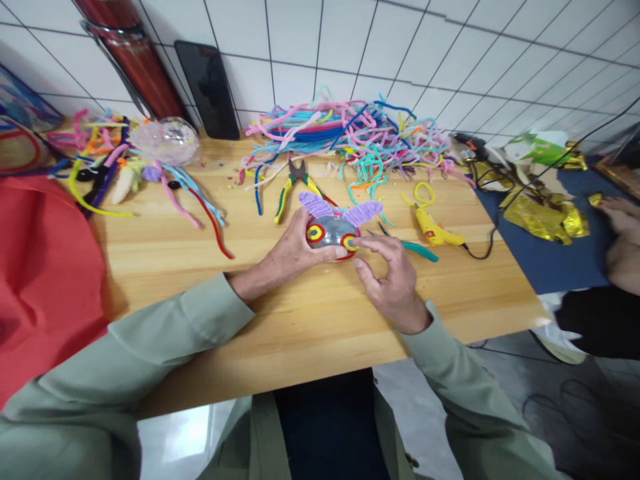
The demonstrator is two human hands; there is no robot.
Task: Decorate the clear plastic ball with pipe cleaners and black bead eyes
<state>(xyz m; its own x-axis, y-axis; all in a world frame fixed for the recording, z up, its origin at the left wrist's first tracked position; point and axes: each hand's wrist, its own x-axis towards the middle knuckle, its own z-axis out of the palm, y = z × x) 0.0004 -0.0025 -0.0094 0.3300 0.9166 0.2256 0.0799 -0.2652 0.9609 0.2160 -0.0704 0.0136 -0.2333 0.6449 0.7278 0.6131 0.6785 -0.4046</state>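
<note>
A round grey ornament (329, 231) has two red-and-yellow ringed eyes and two fuzzy purple ears on top. My left hand (295, 247) is wrapped round its left side and lower edge, thumb along the front. The index fingertip of my right hand (393, 273) touches the right eye (349, 242); the thumb is apart from it and the other fingers are curled. Behind the ornament lie pliers with yellow-green handles (296, 187). Teal-handled pliers (420, 251) lie partly behind my right hand, and a yellow glue gun (436, 230) rests further right.
A big pile of coloured pipe cleaners (345, 130) lies along the tiled wall. A black phone (209, 90) and a red flask (137, 60) stand at the back left. Red cloth (47, 280) covers the left end. Gold foil (545, 217) and another person's hand (623, 227) are at the right.
</note>
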